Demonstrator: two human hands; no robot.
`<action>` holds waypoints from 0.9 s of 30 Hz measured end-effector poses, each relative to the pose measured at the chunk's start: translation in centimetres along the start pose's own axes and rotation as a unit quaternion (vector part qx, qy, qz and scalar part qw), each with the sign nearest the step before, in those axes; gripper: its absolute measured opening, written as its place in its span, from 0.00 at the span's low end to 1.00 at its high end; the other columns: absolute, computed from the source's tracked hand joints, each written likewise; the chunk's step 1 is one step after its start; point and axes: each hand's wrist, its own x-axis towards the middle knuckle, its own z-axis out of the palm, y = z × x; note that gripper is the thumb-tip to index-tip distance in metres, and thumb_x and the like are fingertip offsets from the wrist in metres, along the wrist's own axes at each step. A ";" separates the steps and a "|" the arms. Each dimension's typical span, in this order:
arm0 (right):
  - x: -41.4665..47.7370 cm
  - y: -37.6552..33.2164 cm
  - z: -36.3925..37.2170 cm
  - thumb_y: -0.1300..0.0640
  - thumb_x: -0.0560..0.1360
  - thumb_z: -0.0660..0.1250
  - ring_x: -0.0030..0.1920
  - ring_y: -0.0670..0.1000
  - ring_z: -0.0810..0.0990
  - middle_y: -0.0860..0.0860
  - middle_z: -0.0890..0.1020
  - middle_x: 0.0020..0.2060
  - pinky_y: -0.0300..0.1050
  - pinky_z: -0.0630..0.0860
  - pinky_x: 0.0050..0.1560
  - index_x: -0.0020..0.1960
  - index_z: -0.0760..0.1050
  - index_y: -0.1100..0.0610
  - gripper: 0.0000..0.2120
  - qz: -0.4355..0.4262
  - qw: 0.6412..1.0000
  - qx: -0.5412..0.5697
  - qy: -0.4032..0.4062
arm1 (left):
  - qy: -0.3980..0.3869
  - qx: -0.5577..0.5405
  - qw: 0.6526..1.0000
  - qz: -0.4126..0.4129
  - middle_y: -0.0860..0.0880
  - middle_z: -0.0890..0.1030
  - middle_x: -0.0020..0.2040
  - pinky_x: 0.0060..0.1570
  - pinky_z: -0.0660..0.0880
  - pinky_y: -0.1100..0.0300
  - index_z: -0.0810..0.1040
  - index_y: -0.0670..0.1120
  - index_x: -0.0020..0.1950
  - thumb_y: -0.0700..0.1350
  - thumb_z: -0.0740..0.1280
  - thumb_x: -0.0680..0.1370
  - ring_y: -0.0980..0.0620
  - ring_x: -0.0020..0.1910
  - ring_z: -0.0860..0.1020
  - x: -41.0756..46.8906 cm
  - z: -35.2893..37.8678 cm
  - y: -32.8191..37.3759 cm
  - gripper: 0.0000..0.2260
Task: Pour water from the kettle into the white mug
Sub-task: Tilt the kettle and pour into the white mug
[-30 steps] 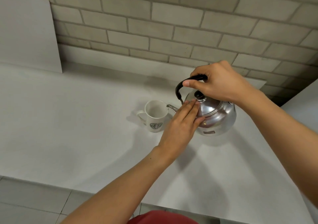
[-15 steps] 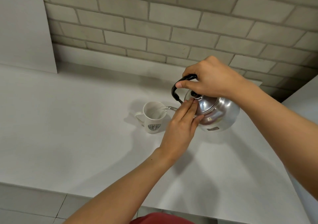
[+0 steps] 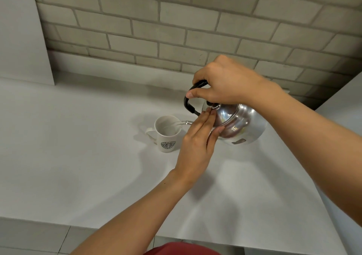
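Observation:
A shiny steel kettle [image 3: 240,124] with a black handle hangs tilted to the left above the counter. Its thin spout reaches over the rim of the white mug [image 3: 167,135], and a stream of water runs into the mug. My right hand [image 3: 225,81] is closed around the black handle from above. My left hand [image 3: 197,141] lies flat with its fingers together, pressing on the kettle's lid and front. The mug stands upright on the counter with its handle pointing left and a round green logo facing me.
The white counter [image 3: 78,156] runs to a brick wall [image 3: 176,29] at the back. A white panel [image 3: 21,39] leans against the wall at far left. The counter's front edge lies close to me, with floor tiles below.
The kettle has been lifted and tipped further to the left, so its spout now sits over the mug and water flows. Both hands kept their places on it.

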 end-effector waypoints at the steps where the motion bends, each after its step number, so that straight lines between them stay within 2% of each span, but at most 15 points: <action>1: 0.0 0.0 -0.1 0.34 0.77 0.68 0.40 0.57 0.78 0.49 0.79 0.34 0.56 0.80 0.43 0.52 0.86 0.50 0.21 0.001 1.000 -0.004 -0.003 | 0.000 0.000 1.000 0.000 0.42 0.75 0.72 0.74 0.64 0.62 0.76 0.37 0.71 0.40 0.69 0.82 0.48 0.74 0.72 0.0 0.0 0.0 0.18; 3: 0.1 -0.1 -0.2 0.34 0.77 0.68 0.41 0.58 0.78 0.50 0.78 0.34 0.55 0.80 0.43 0.52 0.86 0.51 0.21 0.002 1.000 -0.013 -0.008 | -0.002 -0.002 1.000 -0.003 0.43 0.75 0.73 0.74 0.64 0.63 0.76 0.37 0.71 0.41 0.68 0.82 0.49 0.74 0.71 0.0 0.1 0.1 0.18; 10: 0.1 -0.4 -0.6 0.33 0.77 0.67 0.45 0.59 0.81 0.54 0.85 0.39 0.55 0.80 0.44 0.52 0.86 0.50 0.21 0.000 0.999 -0.036 -0.008 | 0.014 -0.009 1.000 -0.004 0.42 0.76 0.72 0.72 0.64 0.65 0.76 0.38 0.71 0.41 0.69 0.82 0.49 0.73 0.73 0.1 0.4 0.4 0.18; 14: 0.2 -0.3 -0.8 0.33 0.77 0.67 0.47 0.60 0.82 0.54 0.85 0.42 0.54 0.80 0.45 0.53 0.85 0.50 0.22 -0.008 0.999 -0.048 -0.008 | 0.025 -0.007 1.000 -0.003 0.43 0.77 0.71 0.71 0.68 0.62 0.76 0.39 0.71 0.42 0.69 0.82 0.49 0.72 0.74 0.2 0.6 0.7 0.18; 22: 0.4 0.1 -1.2 0.34 0.76 0.68 0.44 0.60 0.80 0.52 0.82 0.37 0.48 0.73 0.37 0.52 0.85 0.51 0.22 -0.019 0.998 -0.060 0.004 | 0.030 -0.026 0.999 -0.020 0.46 0.77 0.71 0.70 0.69 0.59 0.75 0.41 0.72 0.43 0.68 0.82 0.51 0.72 0.74 0.6 0.7 1.5 0.19; 27: 0.7 0.1 -1.3 0.34 0.76 0.68 0.45 0.60 0.81 0.52 0.82 0.39 0.49 0.74 0.37 0.51 0.85 0.52 0.21 -0.026 0.998 -0.065 -0.001 | 0.034 -0.041 0.998 -0.026 0.46 0.77 0.71 0.65 0.73 0.53 0.75 0.41 0.72 0.43 0.69 0.82 0.48 0.67 0.79 0.7 0.9 1.6 0.19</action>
